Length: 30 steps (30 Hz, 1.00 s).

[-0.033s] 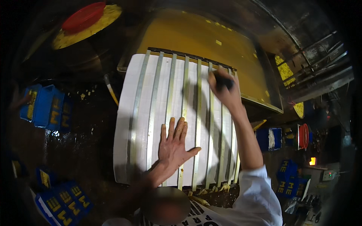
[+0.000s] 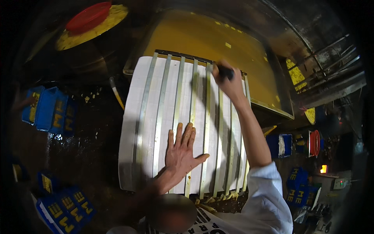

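A broad white slab lies in front of me, its surface crossed by a rack of parallel metal strips joined by a dark bar at the far end. My left hand is flat on the strips near the middle, with its fingers stretched out. At the far right end of the rack, my right hand is closed round the black handle of a tool. Its working end cannot be made out. The shadow of my right arm falls across the slab.
Beyond the slab is a wide vat of yellow-brown liquid with small yellow pieces. A red basin rests on yellow pieces at far left. Blue crates stand left, with more crates at right. A yellow-ended stick leans near the slab's left edge.
My right hand has shifted left along the far end of the rack with the black-handled tool. My left hand stays pressed on the strips.
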Each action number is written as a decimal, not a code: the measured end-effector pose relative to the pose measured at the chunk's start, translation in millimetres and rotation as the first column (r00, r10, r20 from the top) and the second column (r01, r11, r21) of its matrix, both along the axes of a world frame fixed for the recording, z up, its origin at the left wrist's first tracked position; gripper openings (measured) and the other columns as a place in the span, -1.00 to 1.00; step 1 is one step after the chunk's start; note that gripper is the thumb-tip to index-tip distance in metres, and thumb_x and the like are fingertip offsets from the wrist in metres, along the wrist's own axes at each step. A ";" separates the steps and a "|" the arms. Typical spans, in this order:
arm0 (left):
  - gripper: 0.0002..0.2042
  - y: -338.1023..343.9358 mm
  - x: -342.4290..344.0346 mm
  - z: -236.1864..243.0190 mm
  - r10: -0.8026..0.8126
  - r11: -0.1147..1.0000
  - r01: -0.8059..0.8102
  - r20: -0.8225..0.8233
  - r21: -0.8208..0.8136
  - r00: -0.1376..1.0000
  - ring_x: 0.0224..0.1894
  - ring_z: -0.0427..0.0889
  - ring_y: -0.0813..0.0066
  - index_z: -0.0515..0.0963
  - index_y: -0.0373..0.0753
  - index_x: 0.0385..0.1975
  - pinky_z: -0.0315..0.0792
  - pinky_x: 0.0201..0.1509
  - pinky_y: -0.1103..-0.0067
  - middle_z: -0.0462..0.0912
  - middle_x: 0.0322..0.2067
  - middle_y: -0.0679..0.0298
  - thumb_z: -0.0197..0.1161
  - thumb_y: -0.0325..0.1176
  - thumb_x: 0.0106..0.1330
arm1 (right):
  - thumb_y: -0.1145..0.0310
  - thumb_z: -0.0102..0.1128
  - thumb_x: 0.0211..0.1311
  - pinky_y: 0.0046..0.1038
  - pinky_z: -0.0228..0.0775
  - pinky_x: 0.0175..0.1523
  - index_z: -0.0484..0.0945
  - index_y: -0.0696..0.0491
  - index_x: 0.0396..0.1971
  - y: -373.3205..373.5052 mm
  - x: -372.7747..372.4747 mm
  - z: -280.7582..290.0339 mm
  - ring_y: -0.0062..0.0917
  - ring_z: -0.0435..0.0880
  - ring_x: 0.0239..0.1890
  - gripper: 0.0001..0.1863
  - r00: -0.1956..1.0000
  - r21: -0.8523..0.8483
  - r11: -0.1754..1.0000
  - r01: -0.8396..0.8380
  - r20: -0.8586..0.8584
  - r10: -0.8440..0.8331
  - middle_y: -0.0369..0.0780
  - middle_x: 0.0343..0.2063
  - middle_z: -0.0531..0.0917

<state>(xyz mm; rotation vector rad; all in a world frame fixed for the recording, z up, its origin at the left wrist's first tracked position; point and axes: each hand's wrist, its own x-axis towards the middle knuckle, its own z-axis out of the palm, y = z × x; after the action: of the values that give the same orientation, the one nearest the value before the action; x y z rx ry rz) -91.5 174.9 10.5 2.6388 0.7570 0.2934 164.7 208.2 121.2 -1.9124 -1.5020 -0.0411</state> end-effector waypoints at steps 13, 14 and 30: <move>-0.47 24.4 -11.9 -3.6 0.017 1.000 -0.011 0.218 -0.030 0.976 0.48 -0.09 -0.17 0.31 -0.44 0.28 -0.16 0.48 -0.04 0.12 0.41 -0.09 -0.08 -0.16 0.47 | 0.30 0.24 0.11 -0.37 0.43 -0.47 0.56 0.14 -0.46 -213.5 -193.9 -1.9 -0.42 0.57 -0.69 -0.80 0.877 -0.598 0.754 -0.273 -0.477 -0.061 -0.05 -0.75 0.50; -0.52 41.5 -19.2 5.7 0.009 1.000 -0.008 0.225 -0.003 0.974 0.47 -0.07 -0.22 0.32 -0.48 0.25 -0.13 0.47 -0.08 0.11 0.40 -0.14 -0.02 -0.28 0.43 | 0.31 0.24 0.12 -0.38 0.41 -0.49 0.56 0.15 -0.45 -205.1 -190.6 10.1 -0.44 0.56 -0.69 -0.80 0.856 -0.618 0.739 -0.268 -0.505 -0.112 -0.07 -0.75 0.50; -0.48 155.4 -78.3 -3.0 0.084 0.988 -0.088 0.039 0.124 0.996 0.51 -0.07 0.01 0.12 -0.48 0.36 -0.21 0.52 0.07 0.10 0.41 -0.09 -0.10 -0.36 0.48 | 0.31 0.31 0.03 -0.28 0.48 -0.43 0.50 0.06 -0.51 3.0 -76.0 -36.9 -0.16 0.60 -0.59 -0.81 0.998 -0.152 0.988 -0.039 -0.057 0.030 -0.10 -0.65 0.58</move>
<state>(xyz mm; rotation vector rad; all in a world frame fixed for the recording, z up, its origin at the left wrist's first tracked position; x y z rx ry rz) -169.8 330.3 7.5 2.7155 0.8693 0.4210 88.6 211.2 84.4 -1.9905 -1.5393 0.1454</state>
